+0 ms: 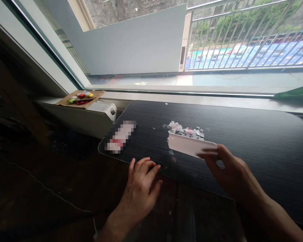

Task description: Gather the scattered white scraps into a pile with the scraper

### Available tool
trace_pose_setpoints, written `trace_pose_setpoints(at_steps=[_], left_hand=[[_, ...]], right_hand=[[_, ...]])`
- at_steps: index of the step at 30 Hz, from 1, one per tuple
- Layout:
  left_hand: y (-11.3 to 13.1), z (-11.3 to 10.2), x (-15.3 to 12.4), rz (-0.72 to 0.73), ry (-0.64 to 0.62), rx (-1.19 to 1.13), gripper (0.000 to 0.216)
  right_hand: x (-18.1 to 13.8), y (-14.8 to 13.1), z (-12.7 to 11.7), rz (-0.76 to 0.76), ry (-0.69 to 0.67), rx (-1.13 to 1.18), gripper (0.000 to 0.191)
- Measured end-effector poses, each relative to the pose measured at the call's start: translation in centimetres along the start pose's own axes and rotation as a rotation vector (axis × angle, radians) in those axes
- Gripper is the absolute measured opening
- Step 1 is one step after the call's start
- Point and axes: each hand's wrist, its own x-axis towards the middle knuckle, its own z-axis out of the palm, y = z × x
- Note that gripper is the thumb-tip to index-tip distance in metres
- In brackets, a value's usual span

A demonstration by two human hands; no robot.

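Observation:
My right hand (228, 171) pinches one end of a flat white card (189, 146) and holds it on edge on the black ribbed mat (255, 141). The card stands just in front of a small pile of paper scraps (185, 131), white, grey and pink. A few loose scraps lie on the mat near the card's left end. My left hand (141, 185) rests palm down at the mat's near edge, fingers stretched out and slightly spread, holding nothing.
A blurred-out flat object (120, 137) lies on the mat's left corner. Left of it stands a white device (103, 108) beside a cardboard piece (80, 98) with small coloured items. A large window runs along the back. A thin white cable (47, 190) crosses the dark table.

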Motion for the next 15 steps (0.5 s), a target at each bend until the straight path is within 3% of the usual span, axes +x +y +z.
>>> trace_pose_setpoints(at_steps=[5, 10, 15], left_hand=[[-0.3, 0.0, -0.4, -0.006, 0.025, 0.008, 0.033], [-0.6, 0.0, -0.4, -0.016, 0.023, 0.013, 0.033], [-0.4, 0.0, -0.3, -0.008, 0.046, 0.011, 0.033]], right_hand=[[-0.7, 0.5, -0.2, 0.005, -0.033, 0.020, 0.011], [-0.5, 0.5, -1.0, 0.116, 0.116, -0.112, 0.009], [0.6, 1.6, 0.2, 0.042, 0.100, -0.125, 0.012]])
